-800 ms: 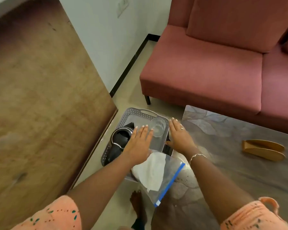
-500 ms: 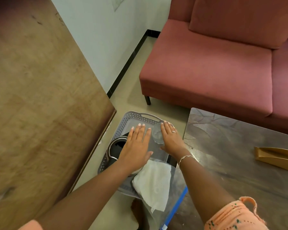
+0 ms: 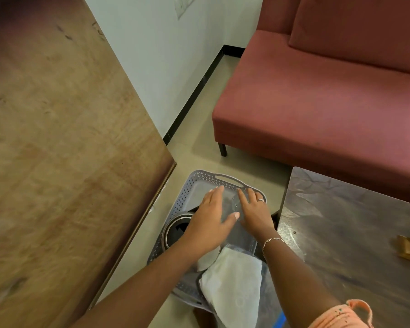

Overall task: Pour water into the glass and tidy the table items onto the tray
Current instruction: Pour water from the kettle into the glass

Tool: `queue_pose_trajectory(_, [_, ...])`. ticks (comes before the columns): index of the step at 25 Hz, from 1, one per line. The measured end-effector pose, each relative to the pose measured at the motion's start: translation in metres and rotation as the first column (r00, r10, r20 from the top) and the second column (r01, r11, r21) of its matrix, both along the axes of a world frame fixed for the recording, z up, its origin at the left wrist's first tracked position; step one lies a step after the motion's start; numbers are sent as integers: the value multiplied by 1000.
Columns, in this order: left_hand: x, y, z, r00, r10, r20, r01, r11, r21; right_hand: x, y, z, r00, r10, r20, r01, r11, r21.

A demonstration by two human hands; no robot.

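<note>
Off the left edge of the dark marbled worktop (image 3: 353, 233), a grey perforated plastic tray (image 3: 192, 185) sits over the floor; what carries it is hidden. Inside it, toward its far end, stands the clear drinking glass (image 3: 235, 204). The left hand (image 3: 208, 218) lies flat just left of the glass, fingers straight and thumb reaching to its near side. The right hand (image 3: 253, 211) lies flat against its right side, fingers also straight. Neither hand curls round anything. A dark kettle with a steel rim (image 3: 175, 230) stands at the tray's left side. A white cloth in a clear plastic bag (image 3: 234, 280) overhangs the tray's near end.
</note>
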State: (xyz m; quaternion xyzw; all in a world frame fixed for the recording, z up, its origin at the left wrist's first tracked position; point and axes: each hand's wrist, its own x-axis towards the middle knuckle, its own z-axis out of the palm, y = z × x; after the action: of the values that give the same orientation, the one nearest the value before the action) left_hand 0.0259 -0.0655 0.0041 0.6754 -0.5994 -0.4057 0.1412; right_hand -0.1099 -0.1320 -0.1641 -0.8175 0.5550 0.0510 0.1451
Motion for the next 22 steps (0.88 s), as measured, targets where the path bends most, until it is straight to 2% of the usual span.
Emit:
queue_pose_trajectory(5, [-3, -4, -1, 971, 198, -133, -183, 976, 119, -6, 14, 37, 995, -27, 97, 30, 999, -30])
queue_pose_trajectory(10, [-20, 7, 1, 889, 340, -306, -245, 919, 309, -21, 46, 113, 932, -54, 358, 70, 997, -33])
queue_pose_trajectory(12, [-27, 18, 9, 818, 409, -404, -254, 887, 385, -31, 64, 145, 895, -38, 444, 74, 995, -63])
queue_pose_trajectory(16, [-38, 40, 20, 599, 547, -585, -210, 812, 545, -50, 94, 186, 843, -14, 538, 85, 991, -107])
queue_pose_trajectory(20, [-57, 58, 34, 536, 536, -652, -200, 831, 519, -74, 118, 205, 787, -8, 617, 119, 983, -140])
queue_pose_trajectory(22, [-65, 66, 40, 518, 547, -657, -214, 827, 520, -84, 130, 210, 695, -61, 716, 149, 987, -61])
